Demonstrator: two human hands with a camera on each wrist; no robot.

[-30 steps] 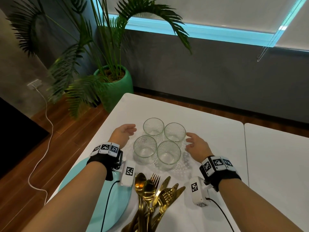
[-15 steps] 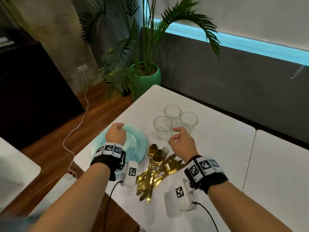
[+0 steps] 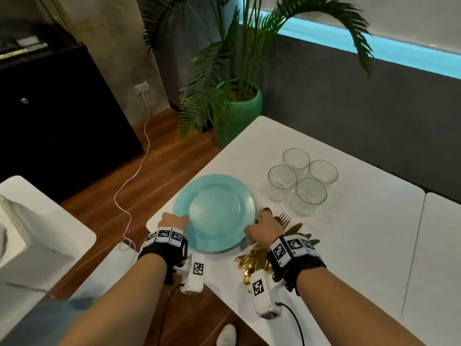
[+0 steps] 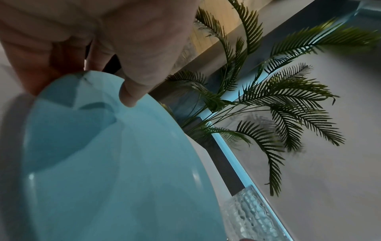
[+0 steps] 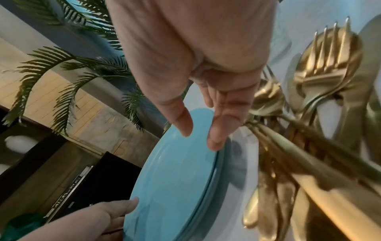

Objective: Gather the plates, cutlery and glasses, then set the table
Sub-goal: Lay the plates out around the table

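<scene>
A stack of turquoise plates (image 3: 217,211) lies near the white table's (image 3: 349,245) front left corner. My left hand (image 3: 178,218) grips its left rim, thumb on top (image 4: 132,91) and fingers behind the edge of the plates (image 4: 123,171). My right hand (image 3: 252,233) holds the right rim of the plates (image 5: 175,179), with the thumb (image 5: 183,120) over the top and the fingers (image 5: 218,133) against the edge. Gold cutlery (image 3: 291,227) lies piled just right of the plates, under my right wrist (image 5: 309,130). Several clear glasses (image 3: 303,178) stand grouped beyond.
A potted palm (image 3: 237,106) stands on the floor past the table's far left corner. A second white table (image 3: 444,245) joins on the right, and another white surface (image 3: 37,233) lies at the left. A black cabinet (image 3: 50,121) and a floor cable (image 3: 129,186) are left.
Both hands left the glasses and came back toward me. The left reached the plates first; the right then crossed over the cutlery to the right rim. The view swung left.
</scene>
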